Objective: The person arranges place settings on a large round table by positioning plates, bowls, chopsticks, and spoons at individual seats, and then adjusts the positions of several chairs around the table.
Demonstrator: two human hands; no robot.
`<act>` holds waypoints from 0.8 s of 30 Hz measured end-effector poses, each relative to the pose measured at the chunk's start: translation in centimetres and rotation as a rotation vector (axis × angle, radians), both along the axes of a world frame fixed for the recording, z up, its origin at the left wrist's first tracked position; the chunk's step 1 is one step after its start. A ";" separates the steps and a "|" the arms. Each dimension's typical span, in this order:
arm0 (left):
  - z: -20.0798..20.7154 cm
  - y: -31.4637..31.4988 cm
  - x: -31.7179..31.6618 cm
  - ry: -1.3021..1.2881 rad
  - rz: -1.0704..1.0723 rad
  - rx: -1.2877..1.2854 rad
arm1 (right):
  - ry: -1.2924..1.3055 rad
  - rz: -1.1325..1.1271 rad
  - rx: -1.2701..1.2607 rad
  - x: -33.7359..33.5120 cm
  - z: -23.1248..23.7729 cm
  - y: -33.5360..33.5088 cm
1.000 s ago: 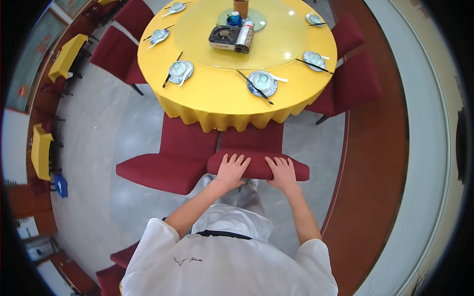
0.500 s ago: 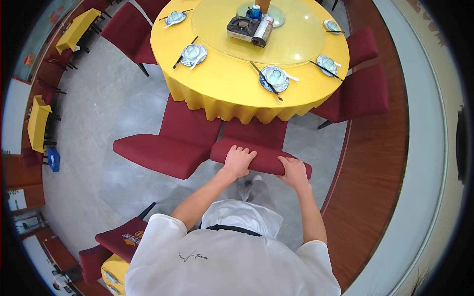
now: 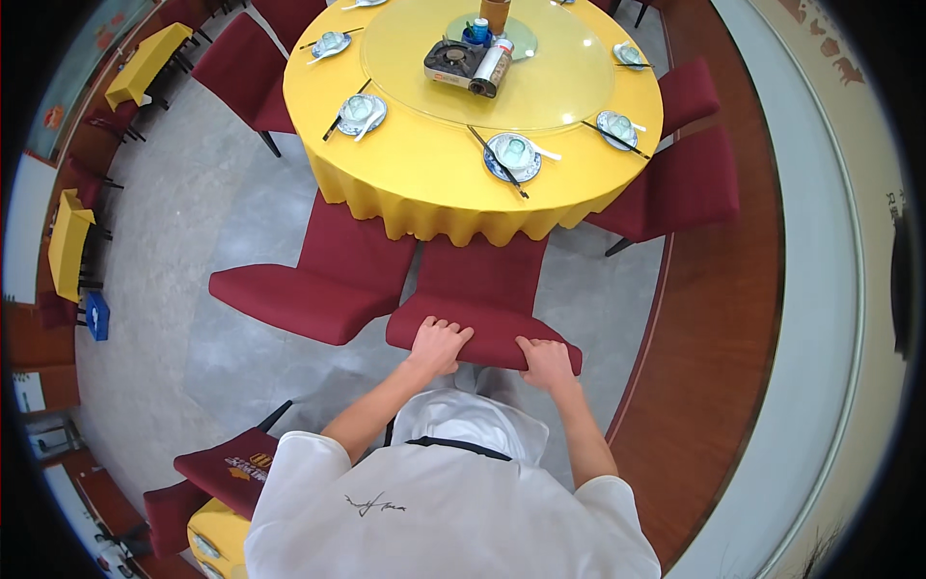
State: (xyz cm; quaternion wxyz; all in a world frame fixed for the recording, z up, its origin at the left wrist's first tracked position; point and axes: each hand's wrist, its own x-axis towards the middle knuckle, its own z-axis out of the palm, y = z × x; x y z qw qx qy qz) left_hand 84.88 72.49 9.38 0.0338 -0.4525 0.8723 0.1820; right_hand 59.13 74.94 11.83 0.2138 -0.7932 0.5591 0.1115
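A dark red upholstered chair (image 3: 487,333) stands right in front of me, its seat front reaching under the hanging yellow tablecloth. My left hand (image 3: 441,347) grips the top of its backrest left of the middle, fingers curled over the edge. Farther right on the same backrest, my right hand (image 3: 547,363) is closed round the top edge near the corner. A matching red chair (image 3: 304,301) stands close on the left, with no hand on it. Beyond both is the round table (image 3: 405,188) with its yellow cloth.
Place settings with bowls (image 3: 514,154) and chopsticks ring a glass turntable (image 3: 569,96) carrying a portable gas stove (image 3: 453,60). More red chairs (image 3: 685,183) flank the table. A wood-panelled wall (image 3: 719,289) curves along the right. Behind me at lower left are another chair (image 3: 231,468) and table (image 3: 217,526).
The gripped chair has shifted a little toward me, away from the table, and more of its seat shows. Both hands have come back with it, still holding the backrest. The view has shifted slightly.
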 end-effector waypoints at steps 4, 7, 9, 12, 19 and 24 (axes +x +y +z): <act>-0.4 2.1 0.1 0.025 0.004 -0.002 | -0.007 -0.001 0.021 0.1 0.5 1.8; -0.1 2.7 -0.1 0.046 0.010 -0.012 | -0.022 -0.015 0.006 0.0 0.9 2.2; 0.3 2.9 -0.2 0.051 0.009 -0.027 | -0.027 -0.027 -0.010 -0.2 0.8 2.4; 0.6 3.0 -0.4 0.091 0.028 -0.035 | -0.053 -0.031 -0.055 -0.5 0.4 2.8; 1.6 2.3 -1.1 0.070 0.053 0.041 | -0.122 -0.075 -0.119 -1.0 0.4 2.9; 2.0 2.0 -1.7 0.058 0.034 0.056 | -0.154 -0.072 -0.142 -2.0 -0.3 3.1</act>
